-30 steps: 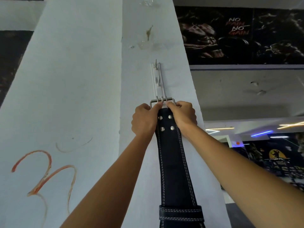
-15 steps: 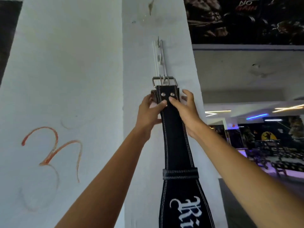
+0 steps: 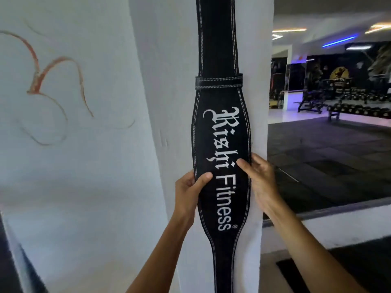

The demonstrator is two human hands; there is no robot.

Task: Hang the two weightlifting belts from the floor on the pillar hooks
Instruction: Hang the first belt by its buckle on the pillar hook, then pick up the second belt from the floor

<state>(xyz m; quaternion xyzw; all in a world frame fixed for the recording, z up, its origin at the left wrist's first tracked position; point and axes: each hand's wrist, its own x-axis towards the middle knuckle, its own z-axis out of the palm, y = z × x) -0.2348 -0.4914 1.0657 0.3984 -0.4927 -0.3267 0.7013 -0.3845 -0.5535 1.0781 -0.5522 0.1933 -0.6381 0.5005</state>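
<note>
A black weightlifting belt with white stitching and white lettering hangs straight down the white pillar. Its buckle and the hook lie above the frame, out of sight. My left hand grips the belt's left edge at its wide middle, thumb laid across the front. My right hand holds the right edge, fingers spread over the front and curled round the side. A black keeper loop wraps the belt above the lettering. No second belt is in view.
The pillar's broad left face carries a red scrawl. To the right lies a dark rubber gym floor, with dumbbell racks and a bench far behind. A white ledge runs low on the right.
Both hands have slid down the belt from just under the buckle to its wide lettered middle. The view has dropped, so the hook and buckle have left the frame.
</note>
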